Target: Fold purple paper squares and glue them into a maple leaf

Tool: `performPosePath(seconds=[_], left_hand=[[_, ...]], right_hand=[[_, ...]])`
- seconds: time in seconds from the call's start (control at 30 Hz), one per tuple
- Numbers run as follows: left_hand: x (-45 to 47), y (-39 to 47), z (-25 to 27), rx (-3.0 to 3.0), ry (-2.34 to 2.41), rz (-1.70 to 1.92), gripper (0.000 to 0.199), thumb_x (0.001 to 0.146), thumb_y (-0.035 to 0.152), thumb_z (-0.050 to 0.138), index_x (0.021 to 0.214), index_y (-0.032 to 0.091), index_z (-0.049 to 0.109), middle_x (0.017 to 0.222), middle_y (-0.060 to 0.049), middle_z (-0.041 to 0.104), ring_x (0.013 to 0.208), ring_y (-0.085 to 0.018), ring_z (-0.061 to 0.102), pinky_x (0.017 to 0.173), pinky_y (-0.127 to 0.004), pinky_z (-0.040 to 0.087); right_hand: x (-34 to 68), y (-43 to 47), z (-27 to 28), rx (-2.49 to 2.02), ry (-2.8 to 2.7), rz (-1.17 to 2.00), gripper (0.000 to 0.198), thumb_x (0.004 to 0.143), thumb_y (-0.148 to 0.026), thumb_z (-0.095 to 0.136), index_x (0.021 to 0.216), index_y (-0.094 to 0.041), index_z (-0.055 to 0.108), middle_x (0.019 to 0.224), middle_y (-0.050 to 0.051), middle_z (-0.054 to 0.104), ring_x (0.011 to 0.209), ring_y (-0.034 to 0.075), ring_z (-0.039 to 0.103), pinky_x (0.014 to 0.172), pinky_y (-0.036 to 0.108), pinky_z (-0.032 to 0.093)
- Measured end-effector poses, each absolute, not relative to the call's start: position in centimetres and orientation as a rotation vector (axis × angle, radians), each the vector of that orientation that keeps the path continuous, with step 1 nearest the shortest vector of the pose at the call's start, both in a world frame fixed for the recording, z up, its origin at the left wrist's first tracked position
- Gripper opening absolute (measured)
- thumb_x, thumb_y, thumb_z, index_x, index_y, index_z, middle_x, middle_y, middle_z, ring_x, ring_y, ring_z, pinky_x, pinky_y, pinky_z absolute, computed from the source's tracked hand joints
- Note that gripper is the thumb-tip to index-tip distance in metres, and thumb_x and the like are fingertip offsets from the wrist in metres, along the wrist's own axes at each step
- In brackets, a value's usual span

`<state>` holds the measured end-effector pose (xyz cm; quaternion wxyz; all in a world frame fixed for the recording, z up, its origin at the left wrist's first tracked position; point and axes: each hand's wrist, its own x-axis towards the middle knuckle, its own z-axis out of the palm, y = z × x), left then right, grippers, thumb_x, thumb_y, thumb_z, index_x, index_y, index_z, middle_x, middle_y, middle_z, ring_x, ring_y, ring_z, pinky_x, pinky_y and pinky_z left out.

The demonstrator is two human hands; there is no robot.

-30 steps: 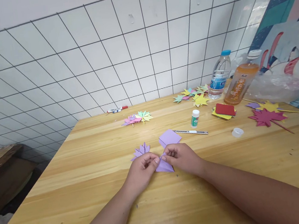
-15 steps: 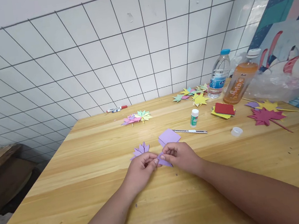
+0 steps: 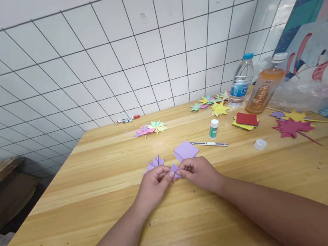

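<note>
A small piece of purple paper (image 3: 174, 168) is pinched between my two hands just above the wooden table (image 3: 82, 214). My left hand (image 3: 153, 183) grips its left side with thumb and fingers, and my right hand (image 3: 200, 173) grips the right side. One corner of the paper points away from me; much of the rest is hidden by my fingers. Right behind my left hand lies a purple folded-paper leaf (image 3: 156, 162), partly covered. Beyond my right hand rests a stack of purple paper squares (image 3: 186, 150).
A utility knife (image 3: 210, 144) and an upright glue stick (image 3: 214, 129) are beyond the squares; its cap (image 3: 260, 144) lies right. Farther right are coloured paper squares (image 3: 246, 119), a crimson paper leaf (image 3: 292, 127), a water bottle (image 3: 241, 82) and an orange drink (image 3: 265, 89). Markers (image 3: 128, 119) lie by the wall.
The purple paper has been turned between my fingers: a corner that pointed toward me at the lower right is gone, and a corner now points away. Both hands stay in nearly the same place.
</note>
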<state>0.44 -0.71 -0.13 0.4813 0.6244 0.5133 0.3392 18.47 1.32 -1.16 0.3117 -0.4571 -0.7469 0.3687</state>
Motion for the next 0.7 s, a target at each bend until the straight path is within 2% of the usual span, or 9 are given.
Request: performPosePath(seconds=[0.23,0.4,0.57,0.63,0.7], left_hand=[[0.34,-0.71,-0.2,1.566,1.263,0.774,0.023,0.079,0.037,0.056,0.076,0.015,0.06,0.064,-0.001,0.06,0.06,-0.012,0.054,0.059,-0.022,0.042],[0.41,-0.86,-0.38,1.68,1.265,0.709,0.024,0.081,0.036,0.053,0.075,0.015,0.061,0.062,0.0,0.059,0.056,-0.011,0.05,0.054,-0.02,0.037],[0.57,-0.99,-0.21,1.693,1.258,0.695,0.024,0.08,0.036,0.053,0.073,0.015,0.062,0.06,0.001,0.058,0.055,-0.01,0.05,0.053,-0.02,0.036],[0.64,-0.98,-0.06,1.662,1.259,0.708,0.023,0.079,0.036,0.054,0.073,0.015,0.063,0.059,0.0,0.059,0.056,-0.011,0.052,0.054,-0.02,0.037],[0.7,-0.92,0.12,1.609,1.265,0.728,0.024,0.079,0.037,0.055,0.076,0.015,0.063,0.061,-0.001,0.061,0.057,-0.013,0.055,0.055,-0.021,0.04]], right_hand=[[18.37,1.12,-0.85,-1.077,-1.839,1.113,0.014,0.078,-0.027,0.054,0.083,-0.018,0.063,0.074,0.0,0.066,0.063,0.01,0.058,0.056,0.018,0.042],[18.41,1.31,-0.72,-1.1,-1.833,1.1,0.013,0.076,-0.024,0.055,0.073,-0.017,0.065,0.069,0.0,0.066,0.062,0.011,0.058,0.057,0.019,0.043],[18.38,1.22,-0.76,-1.143,-1.847,1.007,0.008,0.07,-0.019,0.057,0.065,-0.016,0.062,0.062,-0.001,0.062,0.055,0.009,0.054,0.051,0.018,0.04],[18.35,1.12,-0.8,-1.109,-1.849,1.001,0.008,0.071,-0.018,0.056,0.066,-0.016,0.061,0.063,-0.001,0.062,0.056,0.009,0.054,0.051,0.018,0.041],[18.32,1.07,-0.84,-1.067,-1.828,1.074,0.007,0.074,-0.021,0.056,0.075,-0.017,0.062,0.068,0.0,0.064,0.06,0.01,0.057,0.054,0.018,0.043]])
